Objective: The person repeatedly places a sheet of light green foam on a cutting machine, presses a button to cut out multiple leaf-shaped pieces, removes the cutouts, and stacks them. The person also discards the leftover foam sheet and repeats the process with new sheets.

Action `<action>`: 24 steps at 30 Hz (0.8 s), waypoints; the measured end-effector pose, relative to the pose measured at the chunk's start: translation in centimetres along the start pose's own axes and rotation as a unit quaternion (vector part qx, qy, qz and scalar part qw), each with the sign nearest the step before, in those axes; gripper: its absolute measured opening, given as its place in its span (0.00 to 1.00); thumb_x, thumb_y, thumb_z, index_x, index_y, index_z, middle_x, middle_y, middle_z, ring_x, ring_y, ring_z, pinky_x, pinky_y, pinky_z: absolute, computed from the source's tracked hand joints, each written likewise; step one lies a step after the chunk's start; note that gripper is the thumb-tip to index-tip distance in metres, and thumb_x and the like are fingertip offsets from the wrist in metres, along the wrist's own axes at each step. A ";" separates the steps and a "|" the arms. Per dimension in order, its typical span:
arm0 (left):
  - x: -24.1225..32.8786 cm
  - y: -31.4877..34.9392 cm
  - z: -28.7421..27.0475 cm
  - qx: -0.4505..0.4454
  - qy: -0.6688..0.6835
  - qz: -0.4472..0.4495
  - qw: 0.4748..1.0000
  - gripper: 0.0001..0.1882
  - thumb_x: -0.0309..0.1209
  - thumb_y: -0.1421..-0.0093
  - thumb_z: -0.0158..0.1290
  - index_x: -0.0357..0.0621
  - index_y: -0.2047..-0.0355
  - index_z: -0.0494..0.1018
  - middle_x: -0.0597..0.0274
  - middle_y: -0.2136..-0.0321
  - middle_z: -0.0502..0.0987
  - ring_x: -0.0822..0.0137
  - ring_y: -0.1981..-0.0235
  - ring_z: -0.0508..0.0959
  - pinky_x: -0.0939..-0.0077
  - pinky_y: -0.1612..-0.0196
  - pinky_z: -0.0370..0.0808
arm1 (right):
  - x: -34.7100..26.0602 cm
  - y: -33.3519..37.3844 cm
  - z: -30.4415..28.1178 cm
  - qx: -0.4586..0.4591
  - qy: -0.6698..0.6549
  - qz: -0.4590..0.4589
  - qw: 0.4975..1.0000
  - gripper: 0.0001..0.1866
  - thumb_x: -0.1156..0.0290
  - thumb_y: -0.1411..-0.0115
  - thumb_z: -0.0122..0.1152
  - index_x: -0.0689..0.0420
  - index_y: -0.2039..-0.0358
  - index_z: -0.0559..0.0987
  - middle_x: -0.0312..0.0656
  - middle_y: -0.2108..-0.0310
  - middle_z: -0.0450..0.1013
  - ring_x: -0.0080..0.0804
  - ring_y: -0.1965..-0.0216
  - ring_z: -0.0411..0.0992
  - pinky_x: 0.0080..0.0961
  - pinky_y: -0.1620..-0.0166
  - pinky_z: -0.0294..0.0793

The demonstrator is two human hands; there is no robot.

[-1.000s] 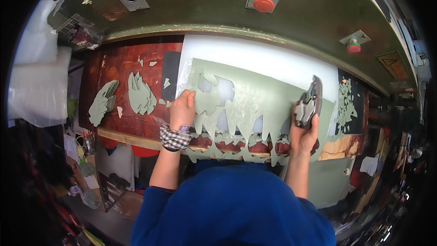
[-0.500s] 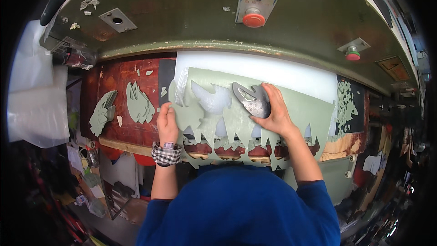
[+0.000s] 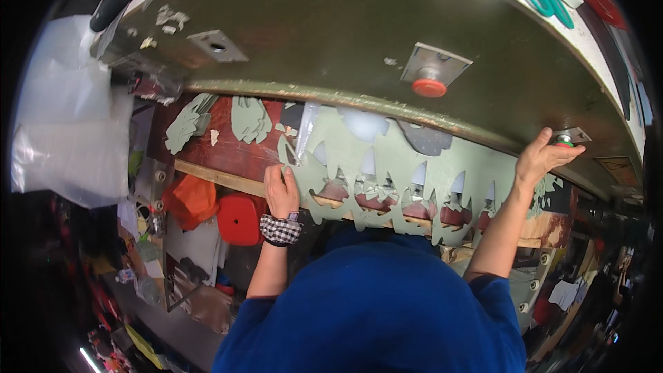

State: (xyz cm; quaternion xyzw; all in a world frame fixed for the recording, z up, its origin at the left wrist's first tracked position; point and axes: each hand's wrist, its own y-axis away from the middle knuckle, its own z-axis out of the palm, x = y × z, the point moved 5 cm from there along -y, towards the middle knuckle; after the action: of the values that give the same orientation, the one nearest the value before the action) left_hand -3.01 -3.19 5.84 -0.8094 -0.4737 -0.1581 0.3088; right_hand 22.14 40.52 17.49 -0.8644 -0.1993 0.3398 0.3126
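Observation:
My left hand, with a checked band at its wrist, pinches the left edge of a pale green sheet full of cut-out gaps. A dark cutting die lies on that sheet, its far part hidden under the beam of a green press. Off to the right, my right hand reaches up to a green push button on the press front. Its fingers are stretched out against the button and hold nothing.
Stacks of cut green pieces lie on the red board at left. Green scraps sit at right. A red button sticks out of the press. Below the board's left part stands a red stool.
My right hand has let go of the die and moved right to the green button. The press beam now covers part of the die. My left hand stays at the sheet's left edge.

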 end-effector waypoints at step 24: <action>-13.7 1.2 5.8 -0.065 0.432 -0.227 0.870 0.14 0.20 0.37 0.46 0.32 0.50 0.66 0.50 0.58 0.73 0.57 0.58 0.73 0.67 0.51 0.72 | 0.3 20.0 -4.0 -0.145 0.053 -0.027 0.988 0.26 0.59 0.59 0.68 0.60 0.61 0.77 0.51 0.55 0.71 0.49 0.52 0.69 0.44 0.50 0.68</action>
State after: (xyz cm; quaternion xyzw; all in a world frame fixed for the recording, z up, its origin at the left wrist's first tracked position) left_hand -9.02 -9.09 -6.51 -0.5489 -0.4525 -0.5882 0.3847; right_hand 27.84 24.52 6.15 -0.9117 -0.2526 0.2522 0.2033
